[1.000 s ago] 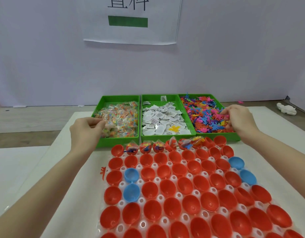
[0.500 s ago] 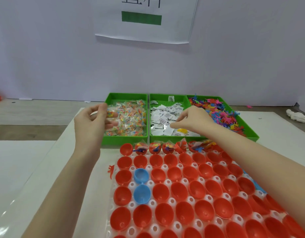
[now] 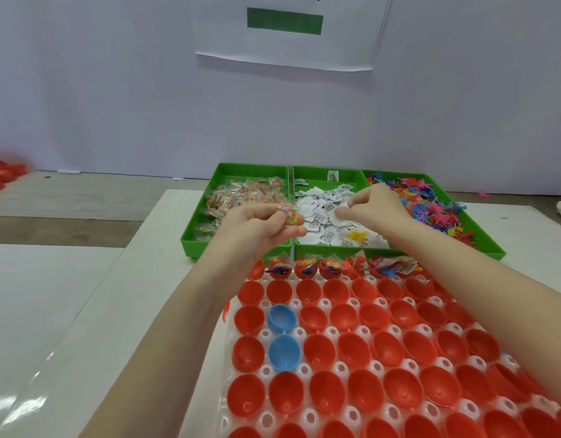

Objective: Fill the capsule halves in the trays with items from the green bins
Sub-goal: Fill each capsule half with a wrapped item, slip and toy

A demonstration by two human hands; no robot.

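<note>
While right hand (image 3: 372,205) pinches white slip (image 3: 340,213), left hand (image 3: 257,227) pinches packet (image 3: 290,218).

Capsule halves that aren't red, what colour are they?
Blue: two blue capsule halves sit among the red ones, seen from the head camera.

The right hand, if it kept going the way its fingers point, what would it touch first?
Probably the white paper packets in the middle green bin: the right hand hovers just above them, fingers aimed left and down, though depth is unclear.

Three green bins (image 3: 190,238); two blue capsule halves (image 3: 284,350).
</note>
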